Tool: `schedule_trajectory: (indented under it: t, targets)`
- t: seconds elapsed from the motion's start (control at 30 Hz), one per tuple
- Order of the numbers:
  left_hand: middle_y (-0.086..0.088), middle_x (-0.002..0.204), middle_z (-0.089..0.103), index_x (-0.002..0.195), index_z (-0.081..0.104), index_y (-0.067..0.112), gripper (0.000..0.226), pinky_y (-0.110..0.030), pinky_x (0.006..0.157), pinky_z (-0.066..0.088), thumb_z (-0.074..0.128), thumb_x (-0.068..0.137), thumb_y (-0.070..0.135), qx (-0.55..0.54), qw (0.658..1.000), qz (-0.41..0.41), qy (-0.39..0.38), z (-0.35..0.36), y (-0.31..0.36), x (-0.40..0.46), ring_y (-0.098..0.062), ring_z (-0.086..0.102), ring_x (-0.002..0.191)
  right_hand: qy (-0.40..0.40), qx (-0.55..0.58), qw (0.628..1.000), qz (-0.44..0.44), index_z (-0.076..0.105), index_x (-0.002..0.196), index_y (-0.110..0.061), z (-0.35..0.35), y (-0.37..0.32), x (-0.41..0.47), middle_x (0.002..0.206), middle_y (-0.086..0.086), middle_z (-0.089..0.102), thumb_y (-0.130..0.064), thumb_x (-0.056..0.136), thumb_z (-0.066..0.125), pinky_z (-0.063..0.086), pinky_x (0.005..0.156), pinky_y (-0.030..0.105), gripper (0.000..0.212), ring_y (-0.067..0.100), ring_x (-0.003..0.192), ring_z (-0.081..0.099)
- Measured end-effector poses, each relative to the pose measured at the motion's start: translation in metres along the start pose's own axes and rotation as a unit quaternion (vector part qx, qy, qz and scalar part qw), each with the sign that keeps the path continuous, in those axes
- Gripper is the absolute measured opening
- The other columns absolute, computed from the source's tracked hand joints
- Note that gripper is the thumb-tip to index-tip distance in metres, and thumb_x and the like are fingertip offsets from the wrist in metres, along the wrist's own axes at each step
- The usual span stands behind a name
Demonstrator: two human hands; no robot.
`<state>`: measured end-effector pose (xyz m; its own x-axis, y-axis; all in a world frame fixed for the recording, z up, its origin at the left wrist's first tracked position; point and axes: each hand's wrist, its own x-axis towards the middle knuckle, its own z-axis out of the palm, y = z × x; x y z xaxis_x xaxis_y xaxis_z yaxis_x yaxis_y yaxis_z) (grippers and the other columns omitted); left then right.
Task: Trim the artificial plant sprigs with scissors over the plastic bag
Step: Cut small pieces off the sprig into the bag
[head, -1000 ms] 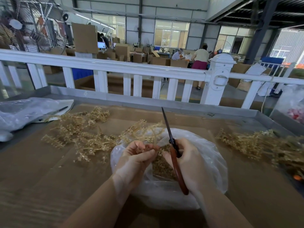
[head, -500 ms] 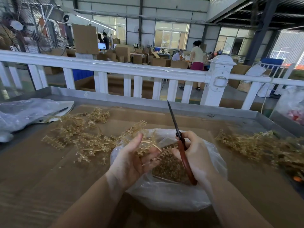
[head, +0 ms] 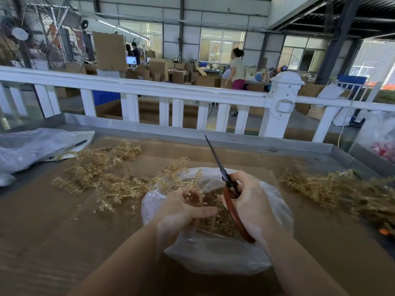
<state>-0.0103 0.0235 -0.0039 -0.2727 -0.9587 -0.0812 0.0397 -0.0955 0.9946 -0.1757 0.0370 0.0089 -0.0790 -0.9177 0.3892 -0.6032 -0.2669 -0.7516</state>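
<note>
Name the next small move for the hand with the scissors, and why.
Probably lower the blades to the sprig: the right hand holds the scissors pointing up and away, while the left hand pinches the sprig over the plastic bag.

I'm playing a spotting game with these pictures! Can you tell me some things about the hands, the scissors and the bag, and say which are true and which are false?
1. The right hand holds the scissors. True.
2. The scissor blades point down into the plastic bag. False: they point up and away, toward the white fence.
3. The left hand holds a golden sprig over the bag. True.
4. The bag is empty. False: golden trimmings lie inside.
5. Sprig piles lie on both sides of the bag. True.
</note>
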Motion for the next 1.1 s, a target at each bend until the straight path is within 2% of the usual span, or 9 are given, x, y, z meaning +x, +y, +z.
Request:
schedule_trajectory:
  t: [0.1,0.17,0.23,0.33,0.43,0.53,0.77,0.97,1.1]
  targets:
    - [-0.001,0.070,0.071,0.079,0.073,0.008,0.022,-0.011,0.056,0.047,0.086,0.062,0.014,0.116,0.993,0.002,0.000,0.004,-0.001,-0.001,-0.004,0.064,0.061,0.003,0.005,1.000,-0.005,0.057,0.086,-0.032,0.004,0.002,-0.002,0.071,-0.013,0.065,-0.010,0.084,0.066,0.043,0.056,0.010,0.024,0.000,0.066,0.061]
    - [0.001,0.067,0.069,0.083,0.075,0.006,0.014,-0.009,0.051,0.043,0.081,0.072,0.013,0.151,0.988,-0.001,0.007,0.006,-0.003,0.000,0.000,0.058,0.054,0.002,0.005,1.000,-0.004,0.056,0.084,-0.034,0.006,0.004,-0.004,0.072,-0.021,0.064,-0.009,0.083,0.066,0.041,0.054,0.009,0.027,-0.002,0.063,0.060]
    - [0.005,0.060,0.065,0.082,0.074,0.004,0.009,-0.009,0.049,0.041,0.078,0.075,0.008,0.139,0.990,-0.001,0.010,0.006,-0.007,0.003,0.003,0.054,0.050,0.002,-0.002,1.000,-0.006,0.056,0.085,-0.035,0.007,0.007,-0.005,0.068,-0.014,0.064,-0.010,0.083,0.066,0.041,0.054,0.010,0.028,-0.001,0.063,0.060]
    - [0.006,0.057,0.065,0.076,0.073,0.008,0.004,-0.012,0.050,0.042,0.076,0.076,0.005,0.098,0.995,0.000,0.028,0.005,-0.010,0.003,0.001,0.057,0.052,0.013,-0.005,1.000,-0.012,0.056,0.086,-0.037,0.007,0.008,-0.006,0.069,-0.014,0.063,-0.019,0.083,0.072,0.041,0.059,0.006,0.024,-0.005,0.071,0.060]
    - [0.000,0.065,0.070,0.069,0.072,0.013,0.011,-0.023,0.059,0.049,0.075,0.077,0.007,-0.004,0.998,-0.015,0.068,0.000,-0.014,0.007,-0.012,0.066,0.067,0.012,-0.022,1.000,-0.014,0.055,0.088,-0.037,0.006,0.007,-0.010,0.075,-0.019,0.062,-0.036,0.082,0.072,0.042,0.064,0.004,0.018,-0.009,0.077,0.058]
    - [-0.010,0.075,0.072,0.078,0.069,0.009,0.006,-0.028,0.057,0.053,0.072,0.079,0.005,-0.109,0.990,-0.035,0.087,0.000,-0.016,0.009,-0.020,0.070,0.072,-0.006,-0.070,0.997,-0.014,0.054,0.095,-0.036,0.006,0.008,-0.016,0.080,-0.021,0.060,-0.048,0.083,0.066,0.043,0.066,0.008,0.021,-0.006,0.078,0.058]
    - [-0.013,0.068,0.070,0.092,0.063,-0.001,0.024,-0.024,0.046,0.052,0.072,0.071,-0.007,-0.222,0.965,-0.039,0.136,-0.001,-0.023,0.011,-0.020,0.069,0.058,-0.011,-0.146,0.988,-0.040,0.045,0.092,-0.035,0.008,0.008,-0.034,0.065,-0.020,0.052,-0.051,0.085,0.061,0.038,0.062,0.004,0.023,-0.009,0.059,0.048]
    - [-0.011,0.069,0.068,0.087,0.062,0.002,0.017,-0.023,0.054,0.057,0.067,0.075,-0.009,-0.267,0.951,-0.031,0.151,-0.001,-0.024,0.011,-0.016,0.069,0.059,-0.008,-0.177,0.982,-0.065,0.048,0.097,-0.035,0.018,0.016,-0.043,0.082,-0.015,0.058,-0.056,0.081,0.060,0.035,0.066,0.010,0.029,0.003,0.082,0.053]
    - [-0.011,0.071,0.064,0.086,0.061,0.004,0.013,-0.022,0.057,0.057,0.061,0.082,-0.009,-0.322,0.932,-0.021,0.163,-0.001,-0.024,0.012,-0.015,0.067,0.059,-0.018,-0.181,0.981,-0.073,0.049,0.099,-0.036,0.021,0.020,-0.047,0.086,-0.016,0.056,-0.058,0.079,0.061,0.034,0.069,0.012,0.032,0.004,0.085,0.050]
